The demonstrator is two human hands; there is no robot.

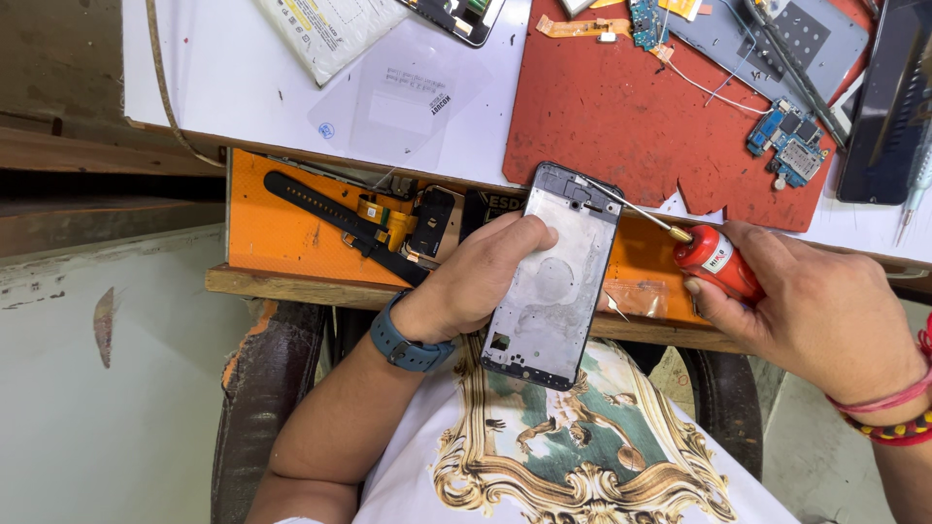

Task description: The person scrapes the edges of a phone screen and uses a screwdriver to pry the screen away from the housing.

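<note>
My left hand (476, 281) grips an opened phone frame (553, 281), bare silver inside with a black rim, held upright over my lap. My right hand (806, 311) holds a red-handled screwdriver (714, 260). Its thin metal shaft runs up and left, with the tip touching the top edge of the phone frame near the camera cutout. A blue watch is on my left wrist and red bead bands on my right wrist.
An open orange drawer (282, 228) below the white tabletop (214, 78) holds a black watch strap (330, 213) and small parts. A red mat (602, 116) on the table carries circuit boards (791, 141), a grey back cover (777, 39) and flex cables. A dark phone (883, 107) lies at the far right.
</note>
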